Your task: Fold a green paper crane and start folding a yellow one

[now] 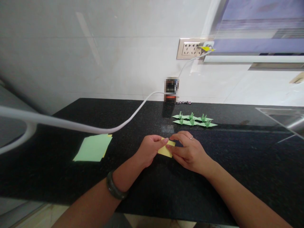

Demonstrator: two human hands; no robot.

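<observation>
A small folded square of yellow paper (165, 152) is between my two hands, low over the dark countertop. My left hand (150, 148) pinches its left edge, the thumb lying on top. At the right edge, my right hand (188, 152) touches the paper with its thumb and curled fingers; a ring shows on one finger. Beyond my hands stand several green paper cranes (192, 121) in two rows. Off to the left lies a stack of green paper sheets (93, 148), with yellow edges peeking out underneath.
A white cable (114, 129) sweeps across the left, in front of the counter (59, 180), to a pixelated device (171, 89) against the wall. A socket panel (189, 48) with a plug is above. A sink edge (280, 111) shows at right.
</observation>
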